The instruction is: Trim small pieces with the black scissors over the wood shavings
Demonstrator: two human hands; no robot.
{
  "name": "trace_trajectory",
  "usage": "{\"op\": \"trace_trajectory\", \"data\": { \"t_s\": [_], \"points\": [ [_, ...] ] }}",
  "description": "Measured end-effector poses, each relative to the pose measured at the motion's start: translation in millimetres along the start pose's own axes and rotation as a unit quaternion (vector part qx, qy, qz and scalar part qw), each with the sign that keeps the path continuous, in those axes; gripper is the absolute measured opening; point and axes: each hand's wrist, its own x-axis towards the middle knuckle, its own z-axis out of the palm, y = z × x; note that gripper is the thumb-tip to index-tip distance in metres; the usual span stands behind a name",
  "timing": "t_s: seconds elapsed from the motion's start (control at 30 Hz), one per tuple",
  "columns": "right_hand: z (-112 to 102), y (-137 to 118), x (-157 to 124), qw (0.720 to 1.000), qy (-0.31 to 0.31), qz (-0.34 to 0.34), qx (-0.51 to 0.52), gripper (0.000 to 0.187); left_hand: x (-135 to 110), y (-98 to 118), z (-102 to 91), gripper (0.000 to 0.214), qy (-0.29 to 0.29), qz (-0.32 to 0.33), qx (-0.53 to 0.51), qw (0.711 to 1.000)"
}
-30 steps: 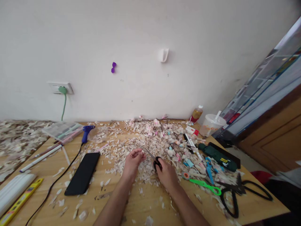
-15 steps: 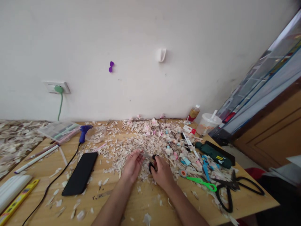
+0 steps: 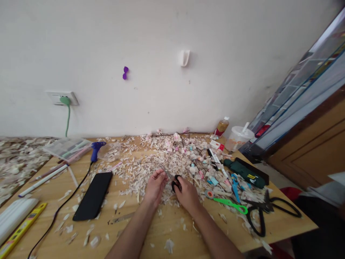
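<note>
My right hand (image 3: 188,194) grips small black-handled scissors (image 3: 174,185), with fingers in the loops and the blades pointing left toward my other hand. My left hand (image 3: 155,187) is closed in a pinch beside the blade tips. What it pinches is too small and pale to make out against the litter. Beneath both hands spreads a wide heap of dry, pale petal-like flakes (image 3: 145,162). Behind the heap lies a thin branch with pink-white blossoms (image 3: 176,137).
Left stand a black phone (image 3: 93,196), a blue glue gun (image 3: 95,151) with its cord, and a yellow knife-like tool (image 3: 23,230). Right are large black scissors (image 3: 260,217), green scissors (image 3: 230,204), a dark green pouch (image 3: 246,174), a lidded cup (image 3: 239,138) and a bottle (image 3: 221,127).
The scissors' handle loops have come closer together in my right hand. My left hand has turned slightly, its fingers still pinched by the blades. The view has shifted a little.
</note>
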Motion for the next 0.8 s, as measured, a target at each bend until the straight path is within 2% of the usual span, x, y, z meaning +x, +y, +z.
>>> {"op": "trace_trajectory", "data": {
  "t_s": [0.07,0.2,0.3,0.37,0.47,0.57,0.67,0.8],
  "points": [
    [-0.6,0.6,-0.2,1.0,-0.002,0.0,0.002,0.024,2.2,3.0,-1.6,0.033,-0.015,0.024,0.058,0.998],
    [-1.3,1.7,-0.8,1.0,-0.005,-0.001,0.003,0.025,5.2,11.9,-3.7,0.023,-0.022,0.078,0.202,0.976],
    [-2.3,2.7,-0.8,1.0,-0.013,0.005,-0.006,0.024,6.3,16.2,-4.2,0.022,-0.015,0.095,0.247,0.964],
    [-3.2,3.0,-0.7,1.0,-0.011,0.017,-0.01,0.024,6.8,16.0,-4.9,0.023,-0.006,0.091,0.233,0.968],
    [-4.0,2.1,-0.6,1.0,0.01,0.027,-0.008,0.024,6.7,13.0,-7.2,0.025,0.013,0.051,0.133,0.99],
    [-3.0,0.3,-1.0,1.0,0.028,-0.003,0.001,0.023,6.0,11.3,-9.1,0.026,0.025,0.0,0.041,0.999],
    [-0.6,-0.9,-1.5,0.999,0.031,-0.032,0.001,0.022,5.5,12.0,-9.3,0.022,0.039,-0.018,0.015,0.999],
    [2.0,-0.5,-1.8,0.999,0.015,-0.039,-0.013,0.023,4.2,13.4,-7.3,0.018,0.038,-0.025,0.01,0.999]
  ]
}}
